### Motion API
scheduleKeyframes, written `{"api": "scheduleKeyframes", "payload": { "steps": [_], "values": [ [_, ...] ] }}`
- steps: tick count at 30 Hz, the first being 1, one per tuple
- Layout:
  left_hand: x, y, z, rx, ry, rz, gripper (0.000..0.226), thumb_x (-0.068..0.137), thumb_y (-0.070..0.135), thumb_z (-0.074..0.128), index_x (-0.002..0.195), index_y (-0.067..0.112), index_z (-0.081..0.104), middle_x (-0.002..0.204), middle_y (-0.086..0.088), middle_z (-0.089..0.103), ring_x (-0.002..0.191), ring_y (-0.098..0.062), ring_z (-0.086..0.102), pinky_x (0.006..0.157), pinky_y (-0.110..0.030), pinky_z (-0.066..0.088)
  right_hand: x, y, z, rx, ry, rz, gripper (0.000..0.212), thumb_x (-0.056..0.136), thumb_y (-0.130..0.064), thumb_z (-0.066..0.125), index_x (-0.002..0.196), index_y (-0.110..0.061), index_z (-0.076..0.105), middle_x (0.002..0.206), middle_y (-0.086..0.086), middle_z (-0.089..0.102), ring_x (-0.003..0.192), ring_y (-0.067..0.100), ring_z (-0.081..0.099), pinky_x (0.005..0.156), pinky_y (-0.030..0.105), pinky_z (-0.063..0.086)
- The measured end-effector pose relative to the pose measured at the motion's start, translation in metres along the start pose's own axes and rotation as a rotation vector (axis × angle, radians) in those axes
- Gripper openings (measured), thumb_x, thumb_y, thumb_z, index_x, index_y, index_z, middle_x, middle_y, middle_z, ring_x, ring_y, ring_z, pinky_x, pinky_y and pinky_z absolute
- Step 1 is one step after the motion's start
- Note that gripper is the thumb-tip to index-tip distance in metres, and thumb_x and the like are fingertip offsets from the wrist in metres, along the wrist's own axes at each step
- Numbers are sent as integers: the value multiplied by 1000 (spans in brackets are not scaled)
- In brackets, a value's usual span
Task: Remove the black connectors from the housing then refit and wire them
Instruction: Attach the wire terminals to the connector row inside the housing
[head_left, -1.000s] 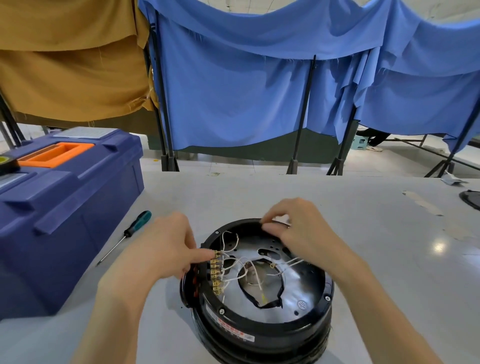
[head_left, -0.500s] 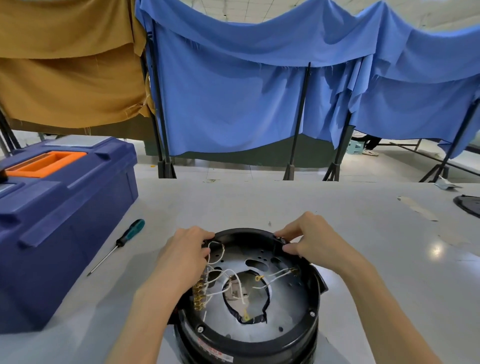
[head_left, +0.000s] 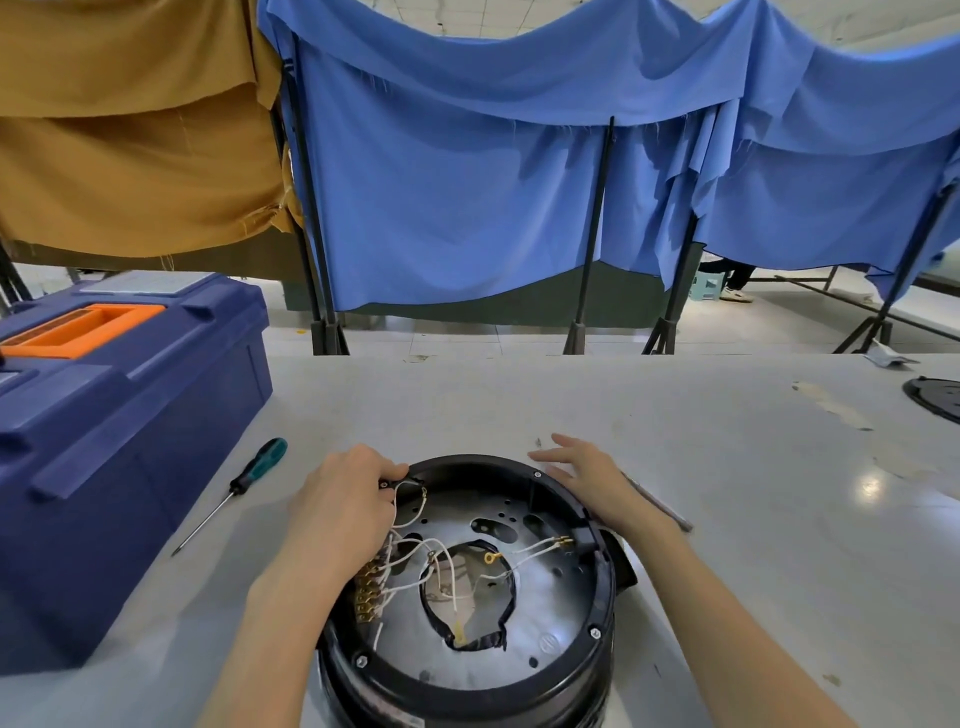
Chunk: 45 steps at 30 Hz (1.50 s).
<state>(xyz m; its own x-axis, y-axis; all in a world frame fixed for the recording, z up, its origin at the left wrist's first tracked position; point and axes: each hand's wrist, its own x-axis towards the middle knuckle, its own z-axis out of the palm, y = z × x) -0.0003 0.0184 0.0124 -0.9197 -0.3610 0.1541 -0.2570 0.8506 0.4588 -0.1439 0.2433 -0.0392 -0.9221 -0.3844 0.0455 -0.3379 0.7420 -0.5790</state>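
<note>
The round black housing sits upside down on the table in front of me, its grey inner plate showing white wires and a row of brass terminals along the left rim. My left hand rests on the left rim and pinches a small black connector with a white wire at the upper left edge. My right hand lies on the upper right rim, fingers spread and holding nothing.
A blue toolbox with an orange handle stands at the left. A green-handled screwdriver lies between it and the housing. A thin grey tool lies beside my right wrist. A black plate sits at the far right edge.
My left hand slid up along the left rim to the upper left edge and pinched the black connector. My right hand let go of the rim and spread flat.
</note>
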Motion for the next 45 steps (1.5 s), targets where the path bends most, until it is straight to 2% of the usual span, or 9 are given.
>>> {"api": "scheduleKeyframes", "payload": {
  "steps": [5, 9, 14, 19, 24, 30, 35, 40, 45],
  "values": [
    [0, 0, 1, 5, 2, -11, 35, 94, 16, 53, 124, 32, 63, 122, -6, 63, 90, -28, 63, 80, -40, 54, 22, -6, 7, -131, -2, 21, 36, 92, -29, 61, 128, -29, 62, 141, 2, 51, 131, 36, 36, 104, 40, 29],
    [1, 0, 2, 15, 0, -12, 36, 95, 16, 52, 125, 33, 62, 122, -6, 63, 92, -26, 62, 81, -39, 53, 27, -3, 12, -42, 125, 27, 9, 86, -20, 66, 89, -17, 74, 111, 5, 68, 118, 33, 44, 95, 32, 35],
    [1, -1, 3, 15, 4, -13, 36, 95, 15, 52, 125, 32, 62, 123, -4, 63, 96, -26, 62, 82, -37, 53, 30, 4, 13, -45, 137, 28, 5, 82, -17, 71, 81, -11, 70, 105, 11, 62, 109, 31, 49, 86, 27, 32],
    [1, -2, 3, -8, 8, -23, 36, 94, 13, 51, 124, 31, 64, 122, -5, 63, 107, -27, 59, 89, -40, 51, 20, 2, 4, 317, 247, 86, 20, 84, -16, 73, 69, -17, 60, 103, 10, 58, 100, 26, 55, 80, 32, 41],
    [-4, 4, -1, -75, 11, 24, 28, 95, 26, 57, 122, 30, 64, 121, -1, 64, 110, -23, 59, 93, -37, 49, -8, -32, -20, 570, 299, -75, 17, 83, -10, 72, 70, -16, 63, 93, -1, 70, 96, 17, 64, 81, 38, 52],
    [-16, 33, -17, -602, -11, 208, 30, 74, 25, 81, 103, 31, 73, 87, 11, 74, 82, -1, 68, 79, -18, 53, -46, -77, -18, 611, 235, -286, 12, 81, -7, 72, 72, -12, 65, 97, -6, 71, 95, -4, 61, 73, 4, 43],
    [-24, 42, -23, -629, 56, 287, 8, 78, 16, 77, 82, 23, 77, 65, 8, 73, 64, -3, 70, 66, -16, 54, -57, -94, -8, 671, 172, -371, 7, 80, 2, 71, 77, 3, 65, 99, 9, 69, 94, 7, 65, 75, 18, 53],
    [-20, 34, -29, -636, 115, 224, 22, 81, 4, 73, 77, 25, 73, 64, 4, 72, 60, -9, 70, 69, -30, 58, -58, -93, -9, 625, 191, -355, 15, 83, -7, 73, 92, -18, 75, 121, -5, 61, 114, -2, 54, 79, 15, 52],
    [-17, 22, -37, -653, 125, 186, 23, 80, -3, 70, 75, 19, 72, 63, 4, 72, 57, -11, 70, 63, -17, 57, -58, -85, -12, 746, 93, -306, 15, 89, 4, 62, 96, -1, 74, 84, 16, 73, 76, 19, 72, 69, 24, 56]
  ]
}}
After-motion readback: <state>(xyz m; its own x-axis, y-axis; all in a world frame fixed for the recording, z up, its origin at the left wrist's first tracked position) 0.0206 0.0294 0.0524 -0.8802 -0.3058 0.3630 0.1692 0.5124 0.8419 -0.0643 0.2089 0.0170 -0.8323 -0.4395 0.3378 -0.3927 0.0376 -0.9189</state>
